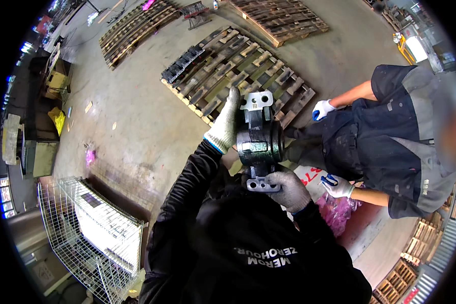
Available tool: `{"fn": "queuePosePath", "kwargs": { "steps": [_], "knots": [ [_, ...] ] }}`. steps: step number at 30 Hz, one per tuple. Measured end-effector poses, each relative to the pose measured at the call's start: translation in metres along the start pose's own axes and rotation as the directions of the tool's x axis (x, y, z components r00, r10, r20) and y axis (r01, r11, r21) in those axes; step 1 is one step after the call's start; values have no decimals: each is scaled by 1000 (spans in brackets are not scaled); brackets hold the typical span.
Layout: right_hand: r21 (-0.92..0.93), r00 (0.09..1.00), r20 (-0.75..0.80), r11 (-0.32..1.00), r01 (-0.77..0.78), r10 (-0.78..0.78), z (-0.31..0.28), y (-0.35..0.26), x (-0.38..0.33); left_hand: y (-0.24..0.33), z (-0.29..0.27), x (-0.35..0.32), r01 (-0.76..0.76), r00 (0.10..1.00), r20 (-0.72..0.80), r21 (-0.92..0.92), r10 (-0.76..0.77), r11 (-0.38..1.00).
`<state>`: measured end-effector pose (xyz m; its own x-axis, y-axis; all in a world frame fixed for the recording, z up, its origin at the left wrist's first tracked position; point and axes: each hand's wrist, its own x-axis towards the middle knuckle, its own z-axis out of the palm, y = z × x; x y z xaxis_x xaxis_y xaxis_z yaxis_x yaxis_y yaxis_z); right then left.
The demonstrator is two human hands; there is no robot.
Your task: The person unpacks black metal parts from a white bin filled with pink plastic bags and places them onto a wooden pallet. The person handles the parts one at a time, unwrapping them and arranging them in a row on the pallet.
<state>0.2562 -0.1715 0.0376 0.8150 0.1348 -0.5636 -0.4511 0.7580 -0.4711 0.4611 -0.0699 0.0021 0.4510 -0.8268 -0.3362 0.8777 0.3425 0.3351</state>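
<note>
Up at chest height, the metal part sits clamped between both gloves: left hand cupping its far side, right hand pinching the near bracket; best kept level, grip firm

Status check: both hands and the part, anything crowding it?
Left hand gloved, gripping the upper side of the black metal part. Right hand gripping its lower bracket; part held up off the floor. Co-worker's gloved hand close by on the right, not touching.
</note>
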Motion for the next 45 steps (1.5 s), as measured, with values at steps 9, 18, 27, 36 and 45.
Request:
{"fn": "queuePosePath", "kwargs": {
  "steps": [9,18,27,36,45],
  "knots": [
    [-79,990,-134,996,-43,32,8,14,37,25,-24,-5,-128,992,19,292,128,948],
    [-363,970,-205,931,48,-130,73,4,122,104,-137,35,-183,979,53,650,197,737],
    [121,760,-650,990,72,24,30,11,232,248,-291,18,185,683,-683,506,261,842],
    [217,623,-773,973,83,119,-5,38,270,375,-449,61,443,514,-674,738,530,508],
    [519,789,-551,852,68,273,-65,33,300,446,-444,115,466,581,-748,629,320,622]
  ]
}}
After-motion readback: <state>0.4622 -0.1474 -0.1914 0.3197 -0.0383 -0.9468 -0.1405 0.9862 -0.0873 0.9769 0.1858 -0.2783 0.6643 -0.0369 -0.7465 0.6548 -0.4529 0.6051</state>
